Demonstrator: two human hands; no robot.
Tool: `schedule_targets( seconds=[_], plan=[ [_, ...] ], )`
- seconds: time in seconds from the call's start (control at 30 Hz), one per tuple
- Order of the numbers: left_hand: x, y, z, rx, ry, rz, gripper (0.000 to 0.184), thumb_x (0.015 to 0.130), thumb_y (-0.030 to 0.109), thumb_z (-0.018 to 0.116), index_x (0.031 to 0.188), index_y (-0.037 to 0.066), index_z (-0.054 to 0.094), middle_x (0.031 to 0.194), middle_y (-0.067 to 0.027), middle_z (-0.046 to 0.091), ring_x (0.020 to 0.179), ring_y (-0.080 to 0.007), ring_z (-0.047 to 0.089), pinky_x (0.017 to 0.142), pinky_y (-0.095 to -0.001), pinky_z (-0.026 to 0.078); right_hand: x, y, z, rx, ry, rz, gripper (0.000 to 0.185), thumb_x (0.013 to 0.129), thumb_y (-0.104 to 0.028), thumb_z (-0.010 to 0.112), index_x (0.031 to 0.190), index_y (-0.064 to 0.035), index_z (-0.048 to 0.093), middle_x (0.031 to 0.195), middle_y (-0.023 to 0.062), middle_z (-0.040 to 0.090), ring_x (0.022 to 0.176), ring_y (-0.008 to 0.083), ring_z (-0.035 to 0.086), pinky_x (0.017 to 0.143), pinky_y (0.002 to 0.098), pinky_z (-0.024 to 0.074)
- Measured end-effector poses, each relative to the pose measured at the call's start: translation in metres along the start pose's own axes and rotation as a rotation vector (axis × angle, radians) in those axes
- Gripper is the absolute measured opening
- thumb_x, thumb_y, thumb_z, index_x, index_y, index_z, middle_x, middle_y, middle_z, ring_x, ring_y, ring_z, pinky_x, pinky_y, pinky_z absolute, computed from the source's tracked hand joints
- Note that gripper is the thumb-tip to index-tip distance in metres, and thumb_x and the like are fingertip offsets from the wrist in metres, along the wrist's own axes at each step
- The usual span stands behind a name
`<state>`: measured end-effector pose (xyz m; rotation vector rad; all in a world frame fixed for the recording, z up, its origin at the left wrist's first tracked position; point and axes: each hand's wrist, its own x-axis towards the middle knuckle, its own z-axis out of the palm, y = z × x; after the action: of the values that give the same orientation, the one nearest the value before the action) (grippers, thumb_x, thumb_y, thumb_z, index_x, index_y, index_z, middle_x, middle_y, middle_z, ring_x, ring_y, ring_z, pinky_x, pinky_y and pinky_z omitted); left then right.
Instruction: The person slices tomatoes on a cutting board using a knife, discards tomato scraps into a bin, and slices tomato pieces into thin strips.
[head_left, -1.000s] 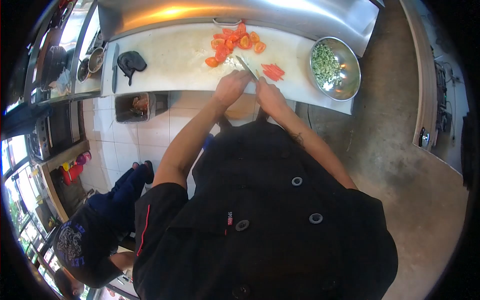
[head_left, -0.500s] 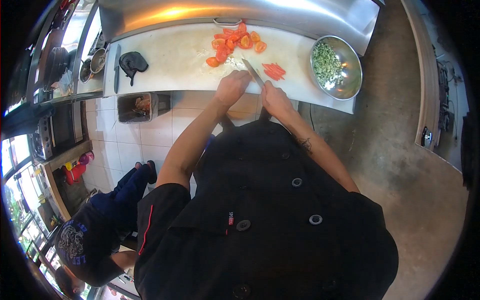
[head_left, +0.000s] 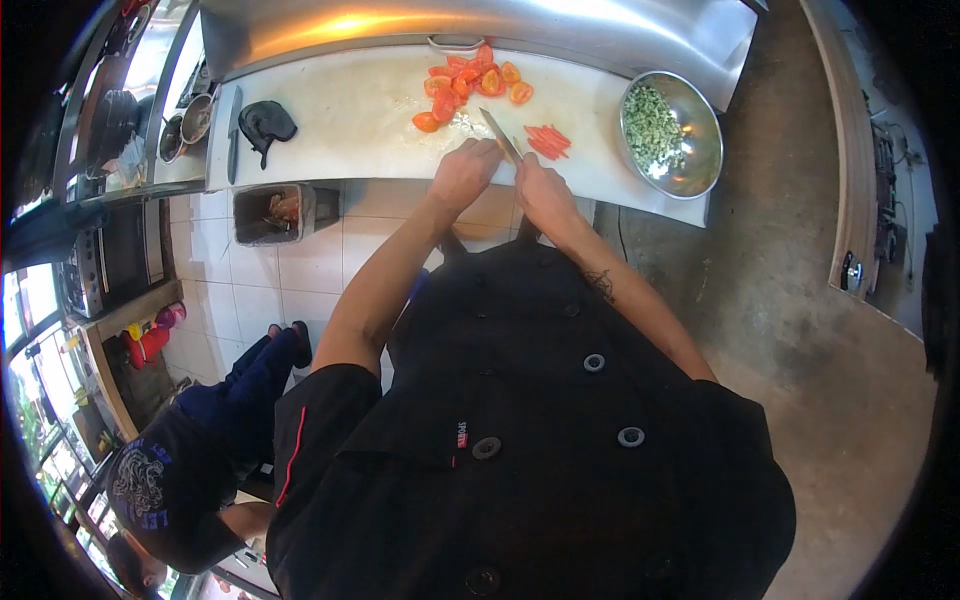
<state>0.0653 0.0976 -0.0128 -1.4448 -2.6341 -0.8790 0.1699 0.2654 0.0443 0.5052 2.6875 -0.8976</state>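
My right hand (head_left: 543,192) is closed round the handle of a knife (head_left: 500,135), whose blade points up and left over the white cutting board (head_left: 350,110). Beside the blade, on its left, my left hand (head_left: 467,172) has its fingers curled down on the board; what they press on, if anything, is too small to make out. Cut tomato pieces (head_left: 443,103) lie in a heap above my hands. To the right of the knife is a small pile of thin red strips (head_left: 547,141).
A steel bowl (head_left: 705,150) of chopped green pieces stands at the board's right end. At the left lie a black item (head_left: 266,127) and another knife (head_left: 233,140). Below the board is a bin (head_left: 268,215). A person (head_left: 180,460) is at lower left.
The knife and my right hand have shifted slightly, tilting and moving a little up and left since half a second ago. My left hand stays nearly in place.
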Motion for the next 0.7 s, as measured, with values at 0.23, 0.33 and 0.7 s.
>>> schedule_targets(
  seconds=[0.23, 0.33, 0.7],
  plan=[
    [0.0, 0.003, 0.0, -0.039, 0.051, 0.025, 0.013, 0.097, 0.014, 0.069, 0.109, 0.011, 0.074, 0.107, -0.0064, 0.072, 0.096, -0.0307, 0.069, 0.079, -0.0427, 0.06, 0.012, 0.001, 0.009, 0.03, 0.025, -0.009, 0.026, 0.114, -0.024, 0.048, 0.111, 0.0017, 0.053, 0.087, 0.0345, 0.072, 0.087, 0.0577, 0.071, 0.081, 0.0671, 0.0538],
    [0.002, 0.0, -0.003, -0.034, 0.053, 0.037, 0.012, 0.098, 0.014, 0.069, 0.108, 0.012, 0.073, 0.106, -0.0063, 0.071, 0.096, -0.0308, 0.069, 0.079, -0.0429, 0.06, 0.017, -0.006, 0.003, -0.062, 0.018, -0.034, 0.023, 0.112, -0.022, 0.049, 0.113, 0.0006, 0.055, 0.092, 0.0307, 0.075, 0.093, 0.0533, 0.075, 0.082, 0.0631, 0.0588],
    [-0.002, -0.001, 0.004, -0.022, 0.059, -0.008, 0.01, 0.098, 0.015, 0.07, 0.106, 0.01, 0.073, 0.108, -0.0068, 0.074, 0.098, -0.0311, 0.071, 0.083, -0.0426, 0.061, 0.0, -0.003, -0.001, -0.01, 0.034, -0.031, 0.025, 0.114, -0.025, 0.049, 0.116, -0.0009, 0.054, 0.089, 0.0327, 0.074, 0.087, 0.0557, 0.073, 0.078, 0.066, 0.0568]
  ],
)
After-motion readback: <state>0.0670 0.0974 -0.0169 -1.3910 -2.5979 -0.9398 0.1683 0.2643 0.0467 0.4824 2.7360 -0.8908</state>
